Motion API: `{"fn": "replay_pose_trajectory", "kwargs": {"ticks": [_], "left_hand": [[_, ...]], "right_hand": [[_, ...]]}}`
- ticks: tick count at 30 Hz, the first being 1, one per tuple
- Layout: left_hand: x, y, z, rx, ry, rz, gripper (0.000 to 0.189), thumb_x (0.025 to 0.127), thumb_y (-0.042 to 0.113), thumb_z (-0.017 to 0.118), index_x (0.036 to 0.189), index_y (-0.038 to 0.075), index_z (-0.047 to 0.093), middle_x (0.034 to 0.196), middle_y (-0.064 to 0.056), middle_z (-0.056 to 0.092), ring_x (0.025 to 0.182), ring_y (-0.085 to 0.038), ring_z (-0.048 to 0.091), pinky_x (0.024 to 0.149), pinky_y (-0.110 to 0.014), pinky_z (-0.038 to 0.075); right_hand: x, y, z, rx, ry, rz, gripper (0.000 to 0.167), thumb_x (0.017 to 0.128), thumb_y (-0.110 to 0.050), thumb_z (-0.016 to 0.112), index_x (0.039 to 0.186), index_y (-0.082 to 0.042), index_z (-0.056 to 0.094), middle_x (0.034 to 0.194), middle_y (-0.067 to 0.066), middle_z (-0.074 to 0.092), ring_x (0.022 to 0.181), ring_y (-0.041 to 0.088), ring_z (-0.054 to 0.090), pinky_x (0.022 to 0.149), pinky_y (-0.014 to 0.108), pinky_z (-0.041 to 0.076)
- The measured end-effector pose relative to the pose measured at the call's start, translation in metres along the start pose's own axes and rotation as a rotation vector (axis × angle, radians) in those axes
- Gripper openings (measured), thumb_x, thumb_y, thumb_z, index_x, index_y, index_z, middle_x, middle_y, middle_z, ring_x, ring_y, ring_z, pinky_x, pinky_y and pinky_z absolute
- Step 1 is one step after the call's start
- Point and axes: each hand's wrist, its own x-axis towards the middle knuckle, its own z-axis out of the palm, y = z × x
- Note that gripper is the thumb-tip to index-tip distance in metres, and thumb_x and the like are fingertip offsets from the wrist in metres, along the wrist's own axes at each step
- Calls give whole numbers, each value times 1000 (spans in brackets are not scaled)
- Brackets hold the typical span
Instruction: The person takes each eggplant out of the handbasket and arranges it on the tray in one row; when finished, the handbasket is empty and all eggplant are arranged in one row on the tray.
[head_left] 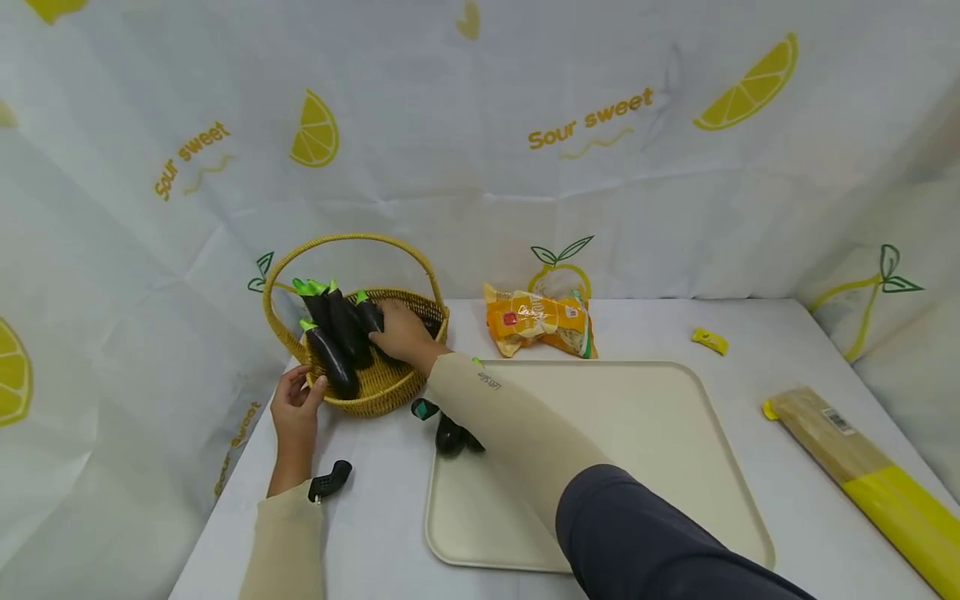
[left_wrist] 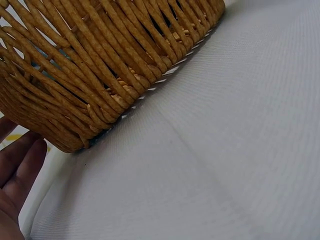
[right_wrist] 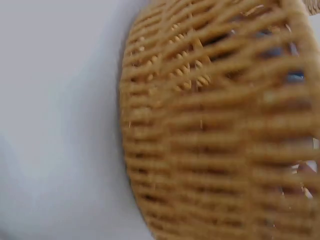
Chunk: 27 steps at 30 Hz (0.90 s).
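Note:
A woven wicker basket (head_left: 382, 400) with a tall arched handle stands at the back left and holds several dark eggplants (head_left: 330, 362) with green caps. At its left front rim my left hand (head_left: 295, 417) holds the edge with thumb and fingers; its fingers meet the basket's outer wall (left_wrist: 95, 75) in the left wrist view. My right hand (head_left: 408, 332) reaches in over the basket and grips an eggplant (head_left: 367, 310) near the right side, its far fingers hidden. The right wrist view shows blurred wicker wall (right_wrist: 210, 145), with neither hand nor eggplant clear.
A beige tray (head_left: 660, 467) lies in front, with eggplants (head_left: 450, 437) at its left edge, partly under the right sleeve. Behind it sits an orange food bag (head_left: 536, 321). To the right are a small yellow packet (head_left: 709, 340) and a long yellow-and-clear pack (head_left: 862, 467).

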Motion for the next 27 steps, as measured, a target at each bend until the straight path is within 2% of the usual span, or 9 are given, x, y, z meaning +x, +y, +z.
{"fn": "replay_pose_trajectory", "kwargs": {"ticks": [6,8,15,22,24,27], "left_hand": [[0,1,0,-3,11,31,41,91,16,71,124,-3,54,121,-8,58,109,-13,56,86,-15,45],[1,1,0,-10,10,37,42,90,15,71,124,-4,54,120,-8,59,109,-13,56,86,-15,45],[0,3,1,-42,-11,24,41,90,5,68,125,-9,52,121,-13,57,101,-13,58,81,-15,47],[-11,30,5,-59,-36,29,41,91,5,67,124,-13,50,119,-15,57,97,-15,58,79,-15,47],[-10,30,4,-53,-37,31,42,91,5,67,124,-13,50,119,-15,57,97,-15,58,78,-15,46],[-7,21,2,-50,-27,18,42,90,6,68,125,-10,51,120,-12,58,97,-13,58,78,-14,46]], "right_hand": [[3,-4,8,-117,-39,34,64,96,-31,63,149,-10,34,144,11,41,126,22,48,98,33,43],[4,-3,7,-110,-48,44,65,96,-29,63,150,-9,31,141,11,46,123,22,51,96,33,45],[-1,0,0,55,-23,53,66,94,-22,64,150,-10,32,137,8,52,120,21,53,94,35,46],[-21,-6,-29,176,2,61,69,91,-28,68,150,-17,35,141,4,49,121,20,52,91,36,48],[-29,-6,-38,206,8,41,68,91,-27,68,150,-19,34,140,4,50,120,20,53,90,35,49],[-41,-4,-50,234,7,-10,69,92,-27,67,151,-19,33,136,5,52,117,19,54,87,34,50]]}}
